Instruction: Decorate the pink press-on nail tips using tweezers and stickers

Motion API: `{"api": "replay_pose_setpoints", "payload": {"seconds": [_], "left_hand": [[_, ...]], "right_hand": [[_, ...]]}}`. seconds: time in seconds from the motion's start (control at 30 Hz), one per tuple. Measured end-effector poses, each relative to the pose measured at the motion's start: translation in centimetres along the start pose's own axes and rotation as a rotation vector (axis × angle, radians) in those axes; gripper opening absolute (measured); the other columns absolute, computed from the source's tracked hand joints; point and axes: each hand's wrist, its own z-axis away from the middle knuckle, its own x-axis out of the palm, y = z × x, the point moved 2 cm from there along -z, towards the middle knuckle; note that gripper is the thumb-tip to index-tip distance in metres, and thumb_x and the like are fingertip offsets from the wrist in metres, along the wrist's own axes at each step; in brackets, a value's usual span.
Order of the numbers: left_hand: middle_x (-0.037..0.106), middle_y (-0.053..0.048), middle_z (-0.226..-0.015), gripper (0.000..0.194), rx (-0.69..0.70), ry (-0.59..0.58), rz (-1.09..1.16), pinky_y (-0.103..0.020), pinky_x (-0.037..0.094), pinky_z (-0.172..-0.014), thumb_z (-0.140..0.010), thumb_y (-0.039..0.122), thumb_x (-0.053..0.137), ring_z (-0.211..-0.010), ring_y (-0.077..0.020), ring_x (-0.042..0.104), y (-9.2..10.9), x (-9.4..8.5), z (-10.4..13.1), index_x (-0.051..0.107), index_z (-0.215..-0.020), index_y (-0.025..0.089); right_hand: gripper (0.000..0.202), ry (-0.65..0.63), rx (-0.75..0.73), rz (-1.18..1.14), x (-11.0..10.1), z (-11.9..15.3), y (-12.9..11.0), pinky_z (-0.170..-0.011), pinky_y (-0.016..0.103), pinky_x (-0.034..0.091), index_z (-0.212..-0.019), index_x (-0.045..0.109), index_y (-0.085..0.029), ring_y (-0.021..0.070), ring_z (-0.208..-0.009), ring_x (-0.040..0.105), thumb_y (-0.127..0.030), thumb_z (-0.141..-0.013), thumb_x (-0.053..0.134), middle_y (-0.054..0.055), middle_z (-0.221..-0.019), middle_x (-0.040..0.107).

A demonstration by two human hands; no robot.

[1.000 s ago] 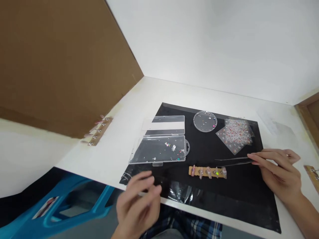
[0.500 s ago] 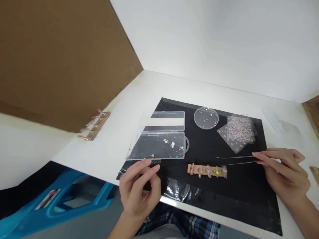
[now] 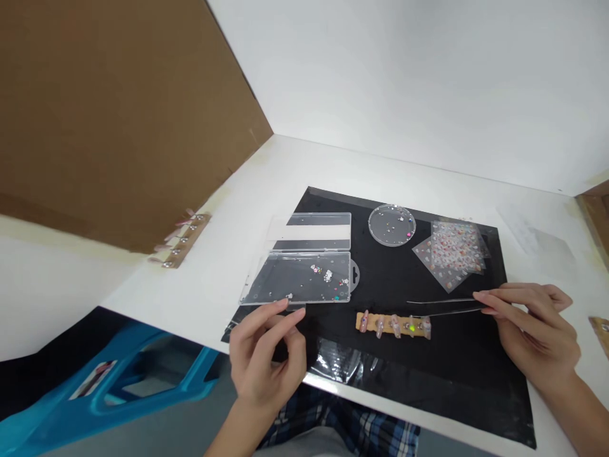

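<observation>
My right hand rests on the black mat and pinches the back end of long thin tweezers, whose tips point left. My left hand hovers at the table's near edge with its fingers apart and nothing in it, its fingertips close to the front of an open clear plastic case that holds several small gems. A tan strip with several decorated false nails lies between my hands.
A round clear dish with a few gems and a stack of sticker sheets lie at the mat's far side. Another nail strip sits by the brown cardboard wall. A blue stool stands below left.
My left hand has come up from below the table edge toward the clear case and spread its fingers. My right hand stays on the tweezers and has barely moved.
</observation>
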Motion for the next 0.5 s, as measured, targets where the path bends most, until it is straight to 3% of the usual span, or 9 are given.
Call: {"api": "replay_pose_setpoints", "payload": {"seconds": [0.2,0.4,0.5], "left_hand": [[0.064,-0.012,-0.123,0.035,0.009,-0.012,0.004,-0.026,0.059,-0.080,-0.090,-0.017,0.063,-0.085,-0.0092,0.064,-0.03,0.01,-0.01,0.071,-0.110,0.011],[0.063,-0.011,-0.123,0.035,0.005,-0.019,-0.016,-0.026,0.059,-0.084,-0.091,-0.016,0.061,-0.089,-0.0097,0.065,0.24,0.11,-0.37,0.070,-0.110,0.012],[0.062,-0.010,-0.123,0.033,0.008,-0.028,-0.021,-0.025,0.059,-0.085,-0.093,-0.014,0.060,-0.086,-0.0080,0.064,0.39,0.13,-0.54,0.069,-0.111,0.013]], "right_hand": [[0.077,0.003,-0.001,0.007,-0.12,0.16,-0.19,-0.076,0.038,0.037,-0.152,0.064,-0.046,0.0142,-0.085,0.071,0.007,-0.096,0.067,-0.002,-0.100,0.075],[0.082,0.007,-0.021,0.050,-0.74,0.30,-0.38,-0.073,0.037,0.038,-0.154,0.062,-0.048,0.0152,-0.085,0.071,0.007,-0.094,0.070,-0.002,-0.098,0.076],[0.078,-0.037,-0.026,0.071,-0.99,1.01,-0.68,-0.075,0.035,0.046,-0.155,0.061,-0.047,0.0167,-0.090,0.072,0.002,-0.095,0.070,-0.002,-0.102,0.078]]}}
